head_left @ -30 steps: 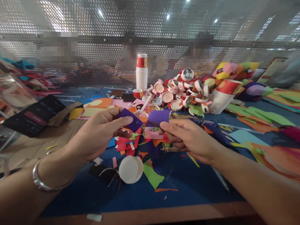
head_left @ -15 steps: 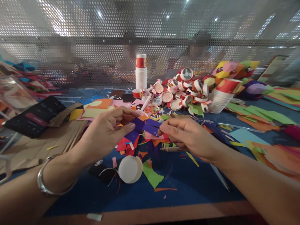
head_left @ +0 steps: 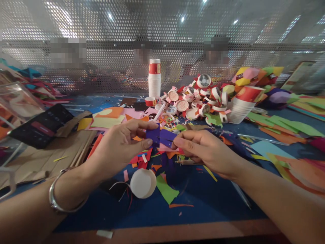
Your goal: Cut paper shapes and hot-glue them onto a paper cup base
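Observation:
Purple paper (head_left: pixel 153 134) is pinched between the thumb and fingers of my left hand (head_left: pixel 129 140), which wears a silver bangle on the wrist. My right hand (head_left: pixel 195 145) pinches the far right end of another purple paper part (head_left: pixel 166 136), with a slit running along it. The two purple parts meet edge to edge between my hands; I cannot tell whether they are joined. Below them, a short round white paper cup piece (head_left: pixel 142 183) lies on the blue table. A green paper scrap (head_left: pixel 166 189) rests beside it.
Behind my hands stand a stack of paper cups (head_left: pixel 154 81) and a heap of cut cup rings (head_left: pixel 188 101). A second cup stack (head_left: pixel 243 106) leans at right. Cardboard (head_left: pixel 48 152) and a dark phone-like screen (head_left: pixel 42 127) lie left. People sit beyond a perforated screen (head_left: pixel 101 23).
My left hand has turned its purple paper more upright and shifted slightly right. The right hand keeps its pinch in nearly the same place. The whole view has shifted a little.

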`<state>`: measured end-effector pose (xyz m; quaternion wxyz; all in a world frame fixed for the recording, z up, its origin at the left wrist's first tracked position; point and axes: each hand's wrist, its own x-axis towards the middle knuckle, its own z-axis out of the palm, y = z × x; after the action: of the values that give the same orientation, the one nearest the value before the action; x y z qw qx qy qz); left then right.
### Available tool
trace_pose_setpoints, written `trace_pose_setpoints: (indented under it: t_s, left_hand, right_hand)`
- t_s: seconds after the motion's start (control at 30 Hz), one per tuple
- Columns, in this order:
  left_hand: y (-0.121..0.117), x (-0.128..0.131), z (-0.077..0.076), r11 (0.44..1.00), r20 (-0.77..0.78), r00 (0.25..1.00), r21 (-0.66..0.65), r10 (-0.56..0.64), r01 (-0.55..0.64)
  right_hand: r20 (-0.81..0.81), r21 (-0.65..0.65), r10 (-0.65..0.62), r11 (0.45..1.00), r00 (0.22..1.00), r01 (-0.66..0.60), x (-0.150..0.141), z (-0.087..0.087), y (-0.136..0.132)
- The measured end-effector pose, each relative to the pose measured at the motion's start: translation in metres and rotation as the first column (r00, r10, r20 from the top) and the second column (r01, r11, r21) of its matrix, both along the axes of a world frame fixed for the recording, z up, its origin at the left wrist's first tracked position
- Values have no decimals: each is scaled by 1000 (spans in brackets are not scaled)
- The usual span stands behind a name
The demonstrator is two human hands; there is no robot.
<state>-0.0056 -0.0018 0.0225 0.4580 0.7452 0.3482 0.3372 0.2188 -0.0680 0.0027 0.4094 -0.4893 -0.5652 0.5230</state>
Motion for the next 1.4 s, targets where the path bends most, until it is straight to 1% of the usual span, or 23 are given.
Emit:
trace_pose_setpoints:
  t_s: [0.1, 0.2, 0.33, 0.47, 0.73, 0.9, 1.07, 1.27, 1.4]
  left_hand:
    - [1, 1, -2, 997, 46, 997, -49, -65, 68]
    - [1, 2, -2, 993, 42, 994, -60, -98, 100]
    - [0, 1, -1, 995, 53, 997, -76, -58, 62]
    - [0, -1, 0, 998, 51, 999, -64, -6, 9]
    - [2, -4, -2, 999, 75, 997, -54, -3, 7]
    - [-3, -2, -2, 985, 94, 992, -144, -88, 101]
    - [-7, 2, -3, 976, 20, 991, -170, -133, 135]
    - [-8, 1, -6, 977, 14, 985, -126, -174, 174]
    - [-9, 1, -5, 979, 15, 984, -95, -180, 181]
  right_hand:
    - [14, 11, -1, 1000, 1000, 1, 0, 0, 0]
    - [42, 32, 3, 999, 999, -4, 0, 0, -1]
    - [31, 43, 8, 999, 999, -9, 0, 0, -1]
    - [-2, 15, -7, 1000, 1000, 7, 2, 0, -2]
    - [-52, -31, -29, 999, 998, 27, 2, -1, -2]
    - [4, -7, -23, 1000, 1000, 24, 1, -1, -1]
    - [26, 1, -2, 1000, 1000, 2, -1, -1, -2]
    - [37, -9, 21, 1000, 999, -21, -4, 1, -3]
    - [31, -7, 52, 999, 998, -52, -4, 1, -3]
